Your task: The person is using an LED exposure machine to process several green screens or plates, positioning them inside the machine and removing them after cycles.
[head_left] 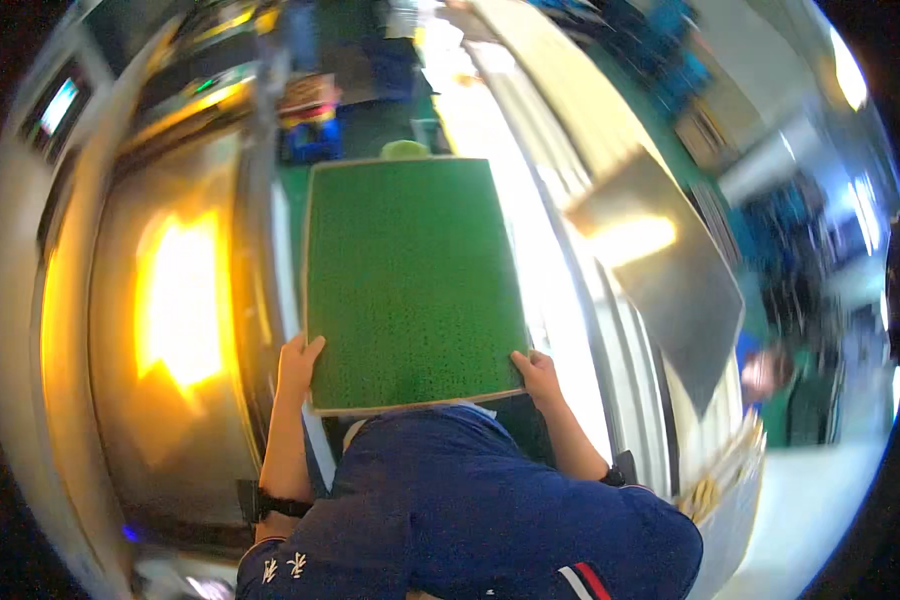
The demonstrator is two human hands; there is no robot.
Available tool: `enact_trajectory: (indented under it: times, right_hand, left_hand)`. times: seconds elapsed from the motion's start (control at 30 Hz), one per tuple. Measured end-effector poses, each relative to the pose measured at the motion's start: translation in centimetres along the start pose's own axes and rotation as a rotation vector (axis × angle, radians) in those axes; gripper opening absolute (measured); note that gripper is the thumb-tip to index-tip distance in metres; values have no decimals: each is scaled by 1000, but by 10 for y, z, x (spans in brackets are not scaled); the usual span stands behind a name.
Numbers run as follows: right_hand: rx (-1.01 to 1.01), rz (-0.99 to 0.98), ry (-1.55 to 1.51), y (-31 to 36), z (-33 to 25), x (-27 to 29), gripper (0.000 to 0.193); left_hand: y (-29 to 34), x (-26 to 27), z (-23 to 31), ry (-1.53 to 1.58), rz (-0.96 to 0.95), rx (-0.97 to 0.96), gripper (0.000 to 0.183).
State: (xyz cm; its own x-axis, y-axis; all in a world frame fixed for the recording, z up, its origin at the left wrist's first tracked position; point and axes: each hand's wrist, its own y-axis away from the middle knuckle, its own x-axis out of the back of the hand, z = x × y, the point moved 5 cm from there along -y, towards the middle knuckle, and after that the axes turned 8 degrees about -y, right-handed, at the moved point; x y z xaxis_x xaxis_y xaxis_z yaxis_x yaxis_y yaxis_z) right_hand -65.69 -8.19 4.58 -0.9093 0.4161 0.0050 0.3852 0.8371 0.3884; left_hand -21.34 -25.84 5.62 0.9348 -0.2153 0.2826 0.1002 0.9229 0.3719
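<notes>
A large green circuit board panel [410, 280], patterned with fine rows of dots and edged in a pale border, is held out flat before my body. My left hand [298, 362] grips its left edge near the lower corner, thumb on top. On the opposite edge, my right hand [538, 376] holds the panel the same way. The fingers underneath are hidden by the board.
To the left stands a machine with a glowing yellow window [180, 300]. A brightly lit white worktop [560, 290] runs along the right, with a grey sheet [670, 280] lying over its far side. Blue and red bins [310, 125] sit ahead. Another person [767, 372] is at far right.
</notes>
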Motion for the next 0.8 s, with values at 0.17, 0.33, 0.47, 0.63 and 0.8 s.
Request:
enact_trajectory:
  times: [0.17, 0.33, 0.47, 0.63, 0.8]
  right_hand:
    - [-225, 343, -23, 77, 108, 112, 38]
    - [-311, 246, -489, 95, 123, 96, 45]
    - [-281, 375, -613, 75, 117, 89, 45]
    - [-132, 457, -584, 75, 65, 107, 47]
    - [-459, -250, 223, 72, 54, 109, 37]
  left_hand:
    - [-82, -183, 134, -180, -108, -515, 46]
    - [-43, -329, 261, 272, -629, -228, 55]
    - [-47, -387, 299, 461, -858, -87, 33]
    - [-35, -362, 276, 205, -952, -199, 28]
    - [27, -322, 276, 409, -1135, 63, 38]
